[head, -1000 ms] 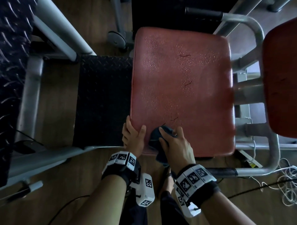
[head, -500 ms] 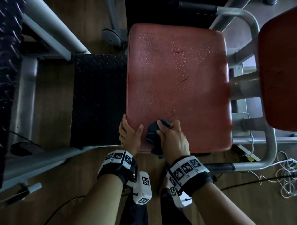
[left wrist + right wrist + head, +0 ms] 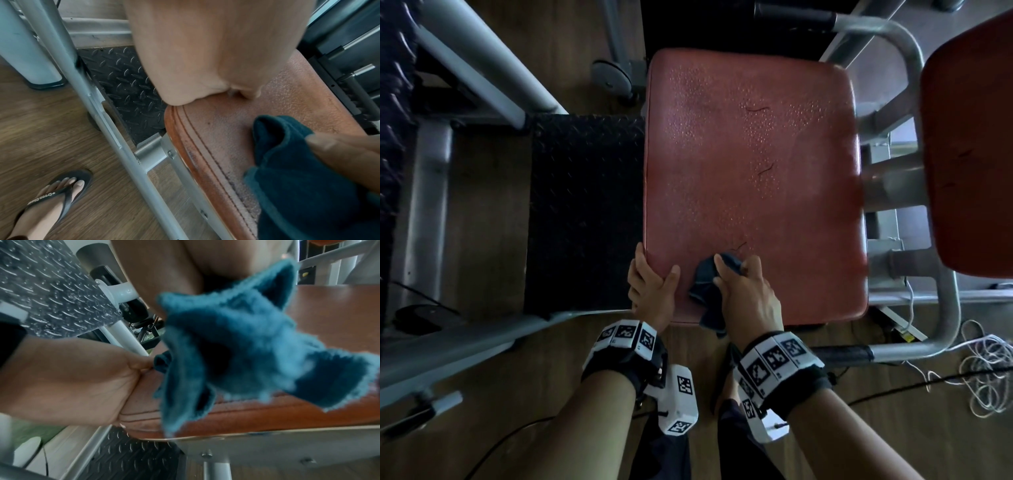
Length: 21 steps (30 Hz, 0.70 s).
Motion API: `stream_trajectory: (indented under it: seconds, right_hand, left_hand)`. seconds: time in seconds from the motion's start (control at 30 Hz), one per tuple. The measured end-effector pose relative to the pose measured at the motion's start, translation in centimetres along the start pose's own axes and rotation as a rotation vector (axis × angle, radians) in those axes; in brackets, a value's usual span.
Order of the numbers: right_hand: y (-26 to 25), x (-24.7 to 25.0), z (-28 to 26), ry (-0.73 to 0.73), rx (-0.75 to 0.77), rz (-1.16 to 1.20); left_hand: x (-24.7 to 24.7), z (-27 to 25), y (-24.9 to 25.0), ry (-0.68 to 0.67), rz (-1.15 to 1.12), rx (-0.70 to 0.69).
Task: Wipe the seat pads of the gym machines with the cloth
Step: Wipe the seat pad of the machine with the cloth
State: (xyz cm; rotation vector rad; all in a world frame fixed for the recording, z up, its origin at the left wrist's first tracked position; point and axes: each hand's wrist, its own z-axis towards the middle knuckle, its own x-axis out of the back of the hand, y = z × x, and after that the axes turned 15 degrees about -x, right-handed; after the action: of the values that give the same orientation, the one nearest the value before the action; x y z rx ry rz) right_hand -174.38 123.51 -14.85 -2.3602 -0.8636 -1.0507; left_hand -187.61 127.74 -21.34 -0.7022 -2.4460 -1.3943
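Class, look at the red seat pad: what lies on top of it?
On the seat pad: droplets, the dark cloth gripped by the right hand, and the left hand's thumb at its corner. Anything beneath cloth and hands is hidden.

The head view is dim and underexposed, with wide-angle bending toward its edges and motion smear along the right side of the seat pad (image 3: 750, 178). Both wrist views are brighter; in the right wrist view the cloth (image 3: 236, 344) is blurred, close and out of focus.
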Motion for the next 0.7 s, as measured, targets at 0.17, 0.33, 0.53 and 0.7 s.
stream_trajectory:
  seconds: [0.17, 0.33, 0.53, 0.7]
  right_hand:
    - [0.0, 0.3, 0.2, -0.001, -0.026, -0.007]
    - [-0.4, 1.3, 2.1, 0.027, -0.047, -0.027]
    - [0.7, 0.9, 0.2, 0.014, -0.063, -0.043]
    - [0.1, 1.5, 1.9, 0.04, -0.071, -0.048]
  left_hand:
    - [0.1, 0.1, 0.0, -0.008, 0.003, 0.002]
    - [0.0, 0.1, -0.1, -0.006, 0.008, 0.0]
    - [0.1, 0.0, 0.1, -0.006, -0.007, 0.001]
    - [0.1, 0.0, 0.0, -0.001, -0.009, -0.011]
